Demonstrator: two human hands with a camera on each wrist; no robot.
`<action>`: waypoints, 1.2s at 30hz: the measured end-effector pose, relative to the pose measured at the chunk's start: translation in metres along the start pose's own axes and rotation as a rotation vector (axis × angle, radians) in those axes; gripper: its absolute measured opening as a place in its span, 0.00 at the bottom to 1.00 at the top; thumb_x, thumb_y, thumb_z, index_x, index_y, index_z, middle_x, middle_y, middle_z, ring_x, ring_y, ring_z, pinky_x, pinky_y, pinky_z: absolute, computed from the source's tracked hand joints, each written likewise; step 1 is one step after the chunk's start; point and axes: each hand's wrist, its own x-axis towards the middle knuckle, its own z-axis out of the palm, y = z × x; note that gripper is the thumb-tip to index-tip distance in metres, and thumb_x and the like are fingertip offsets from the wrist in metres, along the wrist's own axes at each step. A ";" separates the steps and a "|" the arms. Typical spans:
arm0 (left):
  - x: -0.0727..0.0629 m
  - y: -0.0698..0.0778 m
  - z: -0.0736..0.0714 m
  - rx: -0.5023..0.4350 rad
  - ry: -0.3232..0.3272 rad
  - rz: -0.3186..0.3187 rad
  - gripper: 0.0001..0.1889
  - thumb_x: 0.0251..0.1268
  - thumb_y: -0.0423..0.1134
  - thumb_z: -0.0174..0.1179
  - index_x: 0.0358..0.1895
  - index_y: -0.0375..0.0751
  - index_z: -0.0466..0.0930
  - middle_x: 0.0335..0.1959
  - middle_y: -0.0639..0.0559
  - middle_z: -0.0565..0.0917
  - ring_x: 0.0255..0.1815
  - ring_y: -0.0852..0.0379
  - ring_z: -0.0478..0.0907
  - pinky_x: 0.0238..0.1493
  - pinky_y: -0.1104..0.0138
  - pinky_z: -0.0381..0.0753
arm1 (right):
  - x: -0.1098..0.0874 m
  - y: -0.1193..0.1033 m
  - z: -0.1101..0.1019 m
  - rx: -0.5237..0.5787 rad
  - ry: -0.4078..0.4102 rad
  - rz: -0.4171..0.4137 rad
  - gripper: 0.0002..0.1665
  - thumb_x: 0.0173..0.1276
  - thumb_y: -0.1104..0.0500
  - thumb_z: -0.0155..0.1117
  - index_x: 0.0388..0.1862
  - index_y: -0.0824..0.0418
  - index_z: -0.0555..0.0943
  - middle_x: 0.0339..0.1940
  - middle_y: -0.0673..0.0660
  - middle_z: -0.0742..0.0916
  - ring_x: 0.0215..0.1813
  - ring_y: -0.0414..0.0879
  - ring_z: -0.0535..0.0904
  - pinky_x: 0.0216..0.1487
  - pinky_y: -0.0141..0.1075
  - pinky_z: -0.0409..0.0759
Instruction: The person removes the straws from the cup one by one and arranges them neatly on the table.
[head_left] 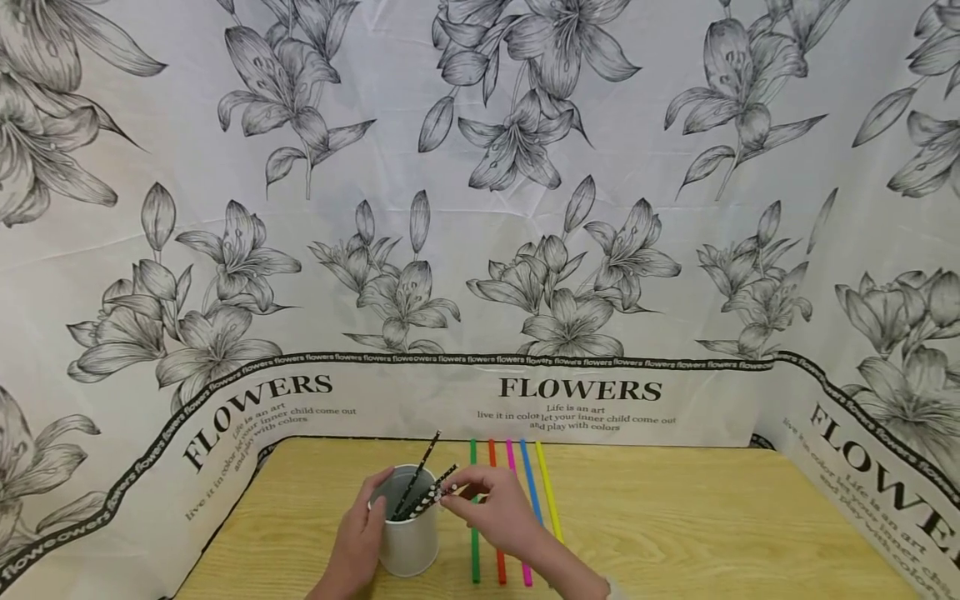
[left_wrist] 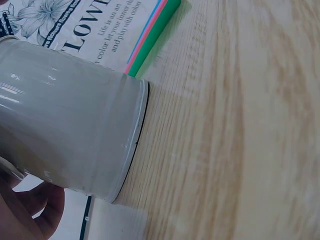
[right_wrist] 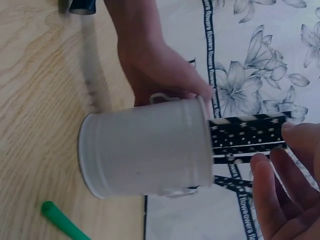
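A white metal pail (head_left: 408, 550) stands upright on the table with several black-and-white patterned paper straws (right_wrist: 245, 135) leaning in it. My left hand (head_left: 358, 533) holds the pail from its left side, thumb near the rim. At the pail's right rim, my right hand (head_left: 495, 510) pinches the upper ends of the patterned straws between thumb and fingers. One dotted black straw (head_left: 417, 472) leans apart from that bunch and rises higher. How many straws the right fingers hold is hard to tell.
Right of the pail, a green straw (head_left: 474, 546), a red straw (head_left: 501, 571), a pink straw (head_left: 527, 575), a blue straw (head_left: 529, 475) and a yellow straw (head_left: 548, 483) lie side by side. The wooden table (head_left: 675, 525) meets a flower-printed cloth (head_left: 420, 392) behind and at both sides.
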 end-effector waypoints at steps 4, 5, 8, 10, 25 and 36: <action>0.000 -0.001 -0.001 -0.006 -0.003 -0.009 0.20 0.78 0.35 0.40 0.68 0.47 0.67 0.62 0.48 0.76 0.64 0.46 0.69 0.62 0.45 0.65 | -0.006 -0.018 -0.011 0.001 -0.028 0.008 0.06 0.64 0.60 0.69 0.40 0.59 0.86 0.37 0.52 0.88 0.38 0.42 0.83 0.30 0.33 0.80; 0.000 -0.001 -0.001 -0.006 -0.002 -0.007 0.20 0.78 0.35 0.40 0.68 0.47 0.67 0.62 0.48 0.76 0.64 0.46 0.70 0.62 0.45 0.65 | -0.007 -0.022 -0.015 0.011 -0.034 0.010 0.06 0.64 0.60 0.68 0.40 0.59 0.86 0.38 0.53 0.88 0.39 0.42 0.82 0.30 0.34 0.81; -0.001 -0.001 -0.002 -0.003 0.003 0.002 0.20 0.78 0.35 0.40 0.68 0.47 0.67 0.62 0.48 0.76 0.65 0.46 0.69 0.62 0.44 0.65 | -0.013 -0.034 -0.029 0.047 -0.052 -0.001 0.07 0.65 0.62 0.67 0.41 0.61 0.85 0.40 0.56 0.87 0.39 0.42 0.82 0.31 0.36 0.83; -0.001 -0.001 -0.003 -0.003 0.010 0.011 0.20 0.78 0.35 0.40 0.68 0.47 0.67 0.61 0.48 0.76 0.65 0.47 0.69 0.62 0.45 0.65 | -0.018 -0.042 -0.039 0.062 -0.059 -0.019 0.07 0.66 0.63 0.66 0.42 0.62 0.85 0.41 0.58 0.87 0.39 0.43 0.83 0.32 0.39 0.83; -0.001 -0.001 0.000 0.016 0.032 0.020 0.20 0.77 0.34 0.41 0.67 0.49 0.68 0.59 0.50 0.78 0.62 0.49 0.71 0.61 0.45 0.67 | -0.056 -0.082 -0.122 -0.021 0.084 -0.249 0.11 0.67 0.73 0.60 0.46 0.66 0.81 0.42 0.58 0.87 0.35 0.46 0.84 0.27 0.43 0.83; 0.000 -0.001 0.000 0.016 0.021 0.008 0.20 0.77 0.34 0.40 0.67 0.49 0.68 0.59 0.49 0.78 0.62 0.49 0.71 0.61 0.44 0.66 | -0.055 -0.076 -0.160 -0.081 0.232 -0.115 0.10 0.68 0.70 0.60 0.47 0.73 0.79 0.36 0.59 0.87 0.34 0.46 0.84 0.28 0.43 0.83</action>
